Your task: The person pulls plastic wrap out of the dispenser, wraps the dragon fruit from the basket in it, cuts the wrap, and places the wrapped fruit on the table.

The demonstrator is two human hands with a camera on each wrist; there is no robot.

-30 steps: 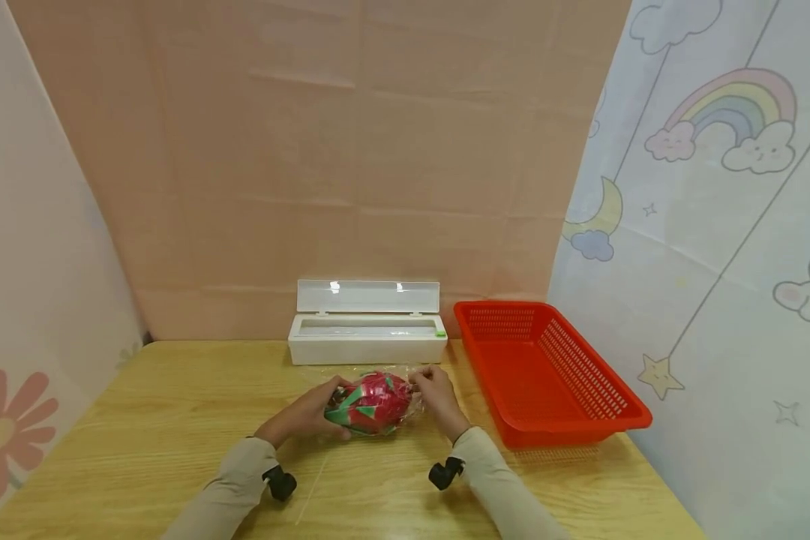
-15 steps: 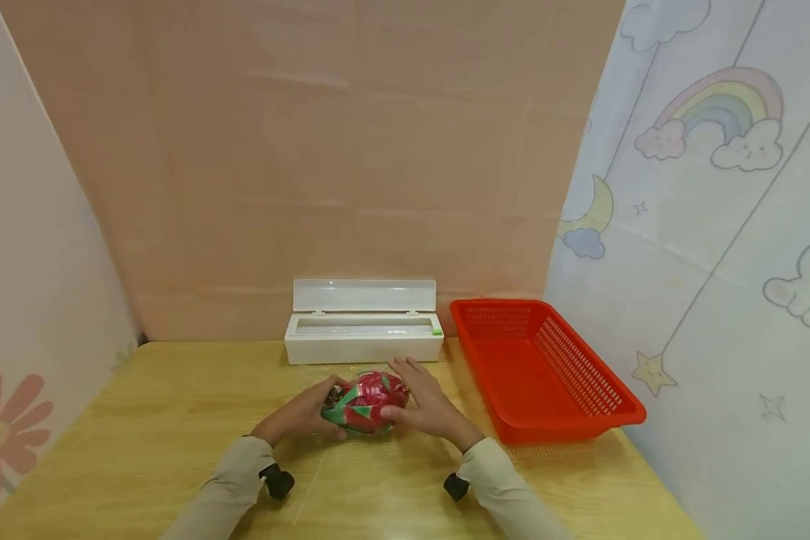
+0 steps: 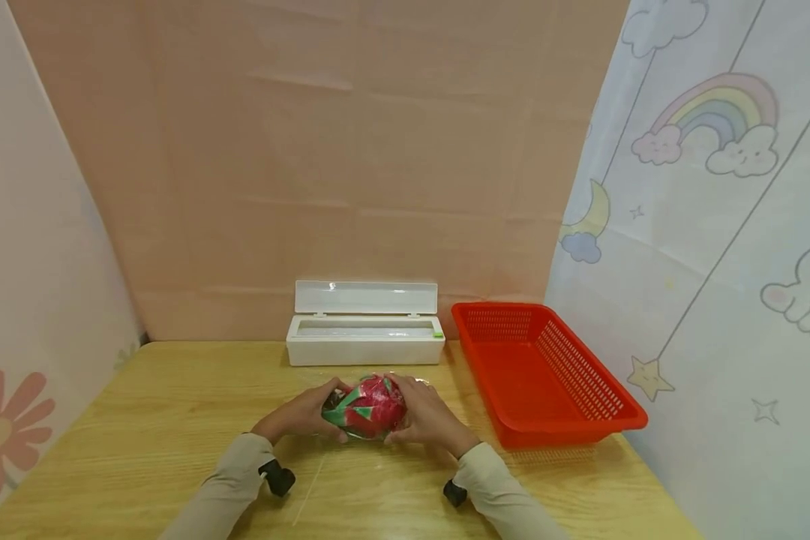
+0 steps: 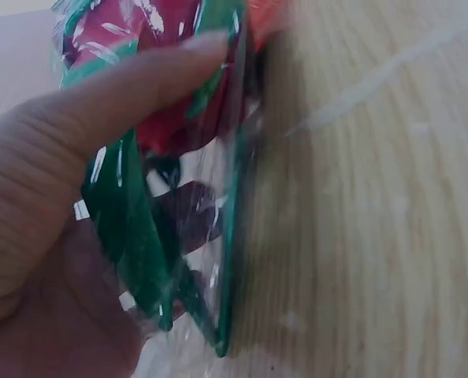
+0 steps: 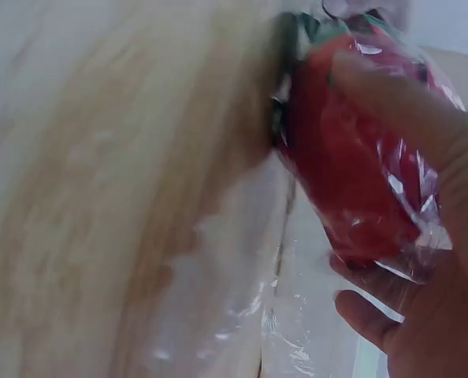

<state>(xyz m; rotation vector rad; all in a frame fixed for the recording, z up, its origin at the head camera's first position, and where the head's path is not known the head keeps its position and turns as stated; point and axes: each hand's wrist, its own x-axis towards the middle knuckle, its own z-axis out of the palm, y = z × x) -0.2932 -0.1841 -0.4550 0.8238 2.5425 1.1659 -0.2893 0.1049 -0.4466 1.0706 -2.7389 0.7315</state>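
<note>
A red dragon fruit [image 3: 378, 405] with green scales lies on its side at the middle of the table, covered in shiny clear cling film. My left hand [image 3: 304, 414] grips its leafy left end; the left wrist view shows the thumb over the film and green leaf tips [image 4: 128, 228]. My right hand [image 3: 430, 417] holds the rounded right end, thumb at the near side and fingers over the far side. In the right wrist view, wrinkled film [image 5: 293, 339] also spreads flat over the table beside the fruit.
Behind the fruit stands a white cling film dispenser [image 3: 366, 351] with its lid [image 3: 366, 298] raised. A red plastic basket [image 3: 567, 433] sits at the right side of the wooden table [image 3: 142, 420]. Fabric backdrops enclose the back and sides.
My right hand let go of the film edge at the fruit's right end, spread its fingers, then closed round that end. My left hand kept its hold, nearly still.
</note>
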